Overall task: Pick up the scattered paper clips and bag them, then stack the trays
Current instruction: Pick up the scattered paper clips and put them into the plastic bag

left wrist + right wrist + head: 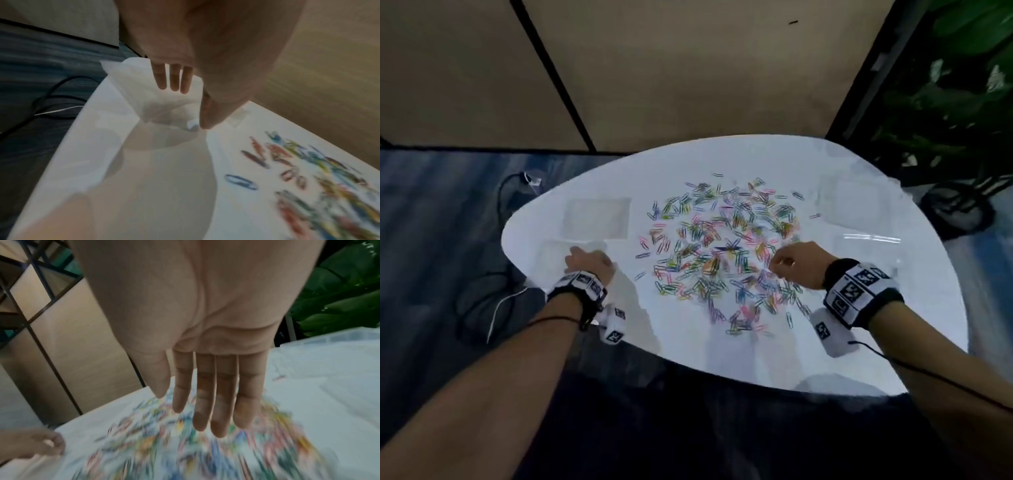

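A white rounded counter (859, 325) stands on blue-grey floor (431, 212). Beige wall panels (688, 68) with dark seams rise behind. Green plants (962, 85) fill the far right corner.

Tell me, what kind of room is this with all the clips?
Probably an office or lobby corner, though I can't be sure. A rounded white table holds colourful paper clips, tan wall panels with dark seams stand behind it, and a leafy green plant grows beside it.
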The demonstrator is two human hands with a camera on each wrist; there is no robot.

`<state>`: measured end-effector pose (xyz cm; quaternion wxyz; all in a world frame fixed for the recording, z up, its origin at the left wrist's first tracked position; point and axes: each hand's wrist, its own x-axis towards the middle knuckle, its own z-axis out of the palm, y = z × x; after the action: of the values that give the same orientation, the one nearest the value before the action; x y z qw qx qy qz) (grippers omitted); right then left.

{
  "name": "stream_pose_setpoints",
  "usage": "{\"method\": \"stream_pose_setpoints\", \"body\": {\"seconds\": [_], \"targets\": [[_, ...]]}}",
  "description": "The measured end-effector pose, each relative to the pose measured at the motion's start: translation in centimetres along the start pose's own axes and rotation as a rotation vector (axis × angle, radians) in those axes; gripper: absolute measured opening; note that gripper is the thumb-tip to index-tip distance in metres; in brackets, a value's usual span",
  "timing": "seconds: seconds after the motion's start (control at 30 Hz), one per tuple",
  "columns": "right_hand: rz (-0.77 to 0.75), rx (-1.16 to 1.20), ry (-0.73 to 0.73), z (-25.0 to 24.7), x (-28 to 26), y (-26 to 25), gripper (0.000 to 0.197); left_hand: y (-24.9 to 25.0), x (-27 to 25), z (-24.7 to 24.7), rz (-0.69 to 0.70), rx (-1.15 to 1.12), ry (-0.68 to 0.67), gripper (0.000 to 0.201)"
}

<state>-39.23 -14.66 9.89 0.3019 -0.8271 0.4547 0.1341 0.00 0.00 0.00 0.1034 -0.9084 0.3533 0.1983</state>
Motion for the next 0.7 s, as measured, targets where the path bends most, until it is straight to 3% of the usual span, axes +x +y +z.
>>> {"method": "stream_pose_setpoints", "body": {"seconds": [0.1, 0.17, 0.27, 0.37, 0.47, 0.57, 0.63, 0.7], "targets": [[-0.012, -0.036, -0.021, 6.2, -3.0, 0.2, 0.024, -2.1, 0.2, 2.4, 0.115, -0.146, 0.121, 0.029], [0.042, -0.001, -0.082, 8.5, -5.8, 0.0, 0.025, -2.9, -0.8, 2.7, 0.117, -0.228, 0.174, 0.024], [0.113, -0.037, -0.178, 9.2, -8.9, -0.3, 0.035, -3.9, -4.4, 2.0, 0.106, -0.302, 0.181, 0.023], [0.212, -0.052, -0.167, 8.8, -8.8, 0.7, 0.045, -4.8, -6.2, 1.2, 0.093, -0.401, 0.189, 0.023], [0.357, 0.014, 0.011, 9.7, -7.7, 3.4, 0.07, -4.5, -8.9, 0.5, 0.134, -0.454, 0.161, 0.018], [0.507, 0.016, 0.046, 11.5, -6.9, 4.7, 0.11, -3.6, -11.6, 0.3, 0.16, -0.389, 0.111, 0.019], [0.493, 0.022, 0.069, 12.0, -5.8, 5.0, 0.124, -2.5, -13.5, -0.1, 0.188, -0.343, 0.079, 0.022], [0.441, 0.031, 0.085, 12.0, -4.7, 4.3, 0.124, -1.3, -14.8, -0.5, 0.236, -0.333, 0.082, 0.023]]}}
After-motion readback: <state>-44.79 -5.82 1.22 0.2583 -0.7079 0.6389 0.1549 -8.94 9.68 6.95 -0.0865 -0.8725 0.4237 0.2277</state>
